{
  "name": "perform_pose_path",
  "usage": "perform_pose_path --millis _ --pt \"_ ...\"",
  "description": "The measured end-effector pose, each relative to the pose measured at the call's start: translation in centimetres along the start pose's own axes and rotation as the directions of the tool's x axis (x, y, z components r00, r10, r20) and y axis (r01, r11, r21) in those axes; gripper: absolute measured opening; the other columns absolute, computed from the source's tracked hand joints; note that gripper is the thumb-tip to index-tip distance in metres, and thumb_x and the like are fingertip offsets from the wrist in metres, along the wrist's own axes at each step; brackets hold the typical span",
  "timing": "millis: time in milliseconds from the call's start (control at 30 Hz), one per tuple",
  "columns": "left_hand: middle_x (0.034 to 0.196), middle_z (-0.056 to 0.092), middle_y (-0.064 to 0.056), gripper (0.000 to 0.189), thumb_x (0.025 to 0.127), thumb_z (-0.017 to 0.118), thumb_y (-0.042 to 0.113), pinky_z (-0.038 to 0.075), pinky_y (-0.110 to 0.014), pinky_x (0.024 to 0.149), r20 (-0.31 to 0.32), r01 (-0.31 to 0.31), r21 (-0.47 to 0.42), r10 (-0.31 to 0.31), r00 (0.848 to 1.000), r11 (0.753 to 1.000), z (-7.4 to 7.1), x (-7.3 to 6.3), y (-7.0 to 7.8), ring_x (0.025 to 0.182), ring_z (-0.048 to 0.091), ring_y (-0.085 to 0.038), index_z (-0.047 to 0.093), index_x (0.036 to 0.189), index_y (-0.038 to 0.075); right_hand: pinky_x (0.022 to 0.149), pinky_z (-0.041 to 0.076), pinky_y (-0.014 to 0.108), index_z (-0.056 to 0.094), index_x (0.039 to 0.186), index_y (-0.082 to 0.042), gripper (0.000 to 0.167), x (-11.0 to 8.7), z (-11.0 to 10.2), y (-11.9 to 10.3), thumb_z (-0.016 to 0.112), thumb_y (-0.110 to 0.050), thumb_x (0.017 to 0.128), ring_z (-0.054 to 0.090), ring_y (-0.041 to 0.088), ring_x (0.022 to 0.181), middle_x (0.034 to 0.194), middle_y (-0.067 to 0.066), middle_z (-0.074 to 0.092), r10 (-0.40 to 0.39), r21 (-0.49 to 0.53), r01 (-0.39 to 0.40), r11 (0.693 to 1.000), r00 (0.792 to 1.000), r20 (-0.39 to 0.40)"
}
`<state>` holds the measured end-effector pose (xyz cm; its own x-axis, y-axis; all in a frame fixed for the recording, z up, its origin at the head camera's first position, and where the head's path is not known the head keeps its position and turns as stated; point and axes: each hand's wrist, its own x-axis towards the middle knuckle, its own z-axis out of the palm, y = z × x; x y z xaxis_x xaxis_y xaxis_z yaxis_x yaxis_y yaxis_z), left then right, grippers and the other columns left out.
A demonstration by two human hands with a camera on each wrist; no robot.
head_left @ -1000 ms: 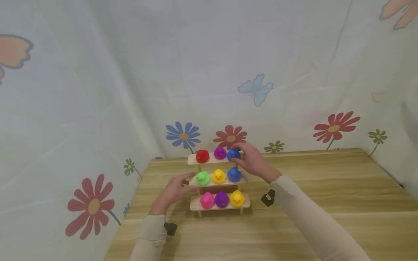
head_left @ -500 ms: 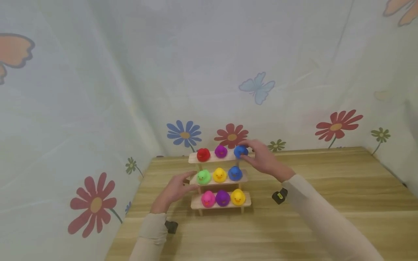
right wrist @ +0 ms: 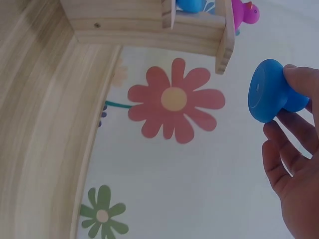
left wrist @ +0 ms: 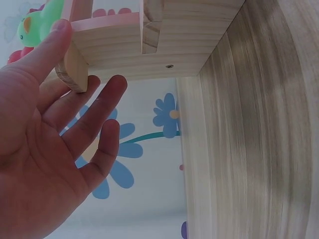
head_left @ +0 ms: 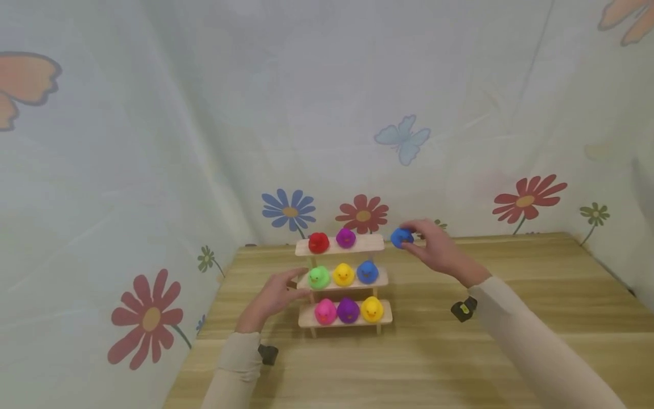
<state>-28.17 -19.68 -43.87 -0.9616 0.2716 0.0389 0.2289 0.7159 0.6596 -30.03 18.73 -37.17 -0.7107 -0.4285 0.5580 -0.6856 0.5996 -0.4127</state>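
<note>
While beneath ducks [head_left: 343, 275], streaky tabletop [head_left: 409, 363]; behind, flowery walls [head_left: 306, 113].

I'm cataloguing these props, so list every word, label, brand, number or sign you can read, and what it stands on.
No text can be read on the ducks, the wooden rack or the floral backdrop.
Yellow mark on the black device near the right hand: too small to read, if it is writing.

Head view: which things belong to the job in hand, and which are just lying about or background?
Likely part of the job:
blue duck, held by the right hand
three-tier shelf, with the left hand at its left end
eight other ducks on the shelf

Just surroundings:
wooden table under the shelf
flowered sheet behind it
</note>
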Motion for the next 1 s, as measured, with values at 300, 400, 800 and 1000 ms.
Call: perform_pose_path --millis 300,400,800,1000 --pt "0.132 0.053 -0.01 0.06 0.082 0.073 0.03 0.053 -0.035 0.073 -0.012 -0.022 0.005 0.023 1.0 1.0 0.0 0.1 -0.1 0.099 0.06 -0.026 0.05 0.136 0.017 0.072 0.049 0.045 0.058 0.113 0.002 0.035 -1.1 -0.4 1.8 0.071 -0.01 0.084 0.057 0.027 0.09 0.104 0.014 0.062 0.03 -0.029 -0.029 0.999 0.999 0.017" --pt "0.132 0.054 -0.01 0.06 0.081 0.073 0.032 0.053 -0.034 0.073 -0.006 -0.029 0.003 0.029 1.0 1.0 0.1 0.1 -0.2 0.098 0.06 -0.025 0.051 0.136 0.018 0.073 0.049 0.046 0.058 0.113 0.001 0.034 -1.5 -0.3 2.4 0.071 -0.01 0.084 0.057 0.026 0.09 0.103 0.014 0.062 0.051 -0.043 -0.05 0.998 0.998 0.035" --pt "0.129 0.055 -0.011 0.059 0.082 0.072 0.031 0.053 -0.034 0.072 -0.005 -0.02 0.007 0.02 1.0 1.0 0.1 -0.1 0.1 0.097 0.061 -0.025 0.05 0.136 0.018 0.076 0.049 0.048 0.058 0.115 0.0 0.035 -2.9 -0.1 4.4 0.07 -0.008 0.083 0.056 0.029 0.096 0.104 0.013 0.061 0.149 -0.024 -0.147 0.989 0.982 0.118" --pt "0.131 0.054 -0.012 0.06 0.082 0.072 0.031 0.053 -0.035 0.073 -0.003 -0.027 0.021 0.028 1.0 0.999 0.1 -0.1 0.1 0.096 0.061 -0.026 0.05 0.136 0.016 0.074 0.048 0.043 0.058 0.116 0.0 0.037 -3.5 0.4 5.4 0.071 -0.01 0.083 0.057 0.027 0.094 0.1 0.01 0.062 0.182 -0.015 -0.182 0.983 0.969 0.164"
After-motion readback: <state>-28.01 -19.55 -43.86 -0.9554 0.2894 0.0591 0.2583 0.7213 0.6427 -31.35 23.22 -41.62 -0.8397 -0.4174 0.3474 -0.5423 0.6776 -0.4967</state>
